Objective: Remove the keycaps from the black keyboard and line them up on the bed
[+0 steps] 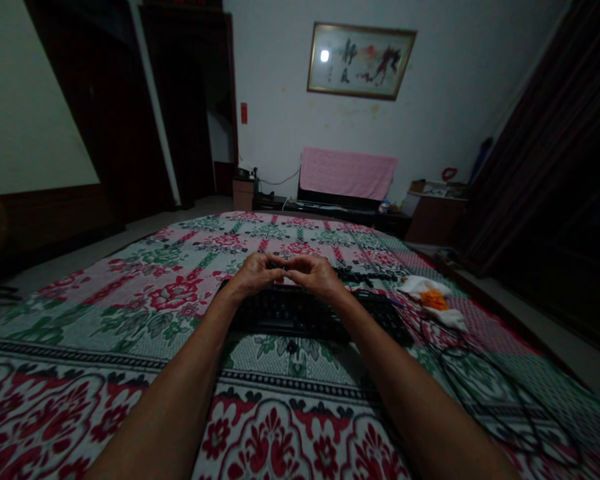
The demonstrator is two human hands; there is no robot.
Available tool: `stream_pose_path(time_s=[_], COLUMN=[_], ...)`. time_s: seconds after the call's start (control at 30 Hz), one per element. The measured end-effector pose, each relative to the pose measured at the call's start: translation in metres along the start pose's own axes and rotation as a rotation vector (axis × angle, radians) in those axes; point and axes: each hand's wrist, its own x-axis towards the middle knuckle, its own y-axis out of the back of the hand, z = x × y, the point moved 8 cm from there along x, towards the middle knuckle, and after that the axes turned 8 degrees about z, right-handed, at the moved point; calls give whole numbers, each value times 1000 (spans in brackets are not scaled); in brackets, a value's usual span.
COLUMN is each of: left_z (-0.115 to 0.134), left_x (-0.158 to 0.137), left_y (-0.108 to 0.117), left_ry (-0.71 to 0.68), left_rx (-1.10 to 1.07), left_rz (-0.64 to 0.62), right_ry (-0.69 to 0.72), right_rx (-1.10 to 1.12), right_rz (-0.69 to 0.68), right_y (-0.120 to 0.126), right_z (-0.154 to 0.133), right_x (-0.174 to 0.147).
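Note:
My left hand and my right hand meet above a black keyboard lying on a patterned bedspread. Thumbs and fingertips come together in a pinch, with the fingers of both hands bent. Whatever sits between the fingertips is too small and dark to make out. Behind the right hand stretches a row of small black pieces, their kind unclear in the dim light. One small dark piece rests on the bedspread just in front of the keyboard.
To the right lie a white cloth-like bundle with an orange item on it, and a loosely coiled black cable. Beyond the bed, a pink towel covers part of a dark screen. A framed picture hangs above.

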Motion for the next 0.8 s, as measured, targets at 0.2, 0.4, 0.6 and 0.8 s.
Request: stream_pose_path(time_s=[0.2, 0.4, 0.6, 0.8], left_z=[-8, -10, -9, -21], left_x=[-2, -3, 0, 4], left_y=[-7, -10, -11, 14], left_ry=[35, 56, -31, -121], left_rx=[-8, -30, 135, 523], left_rz=[-44, -58, -49, 123], right_ry=[74, 117, 156, 112], right_rx=[-200, -276, -418, -545], right_rz=[47, 34, 23, -6], right_y=[1, 1, 0, 8], right_z=[12, 15, 6, 26], right_x=[-3, -3, -7, -14])
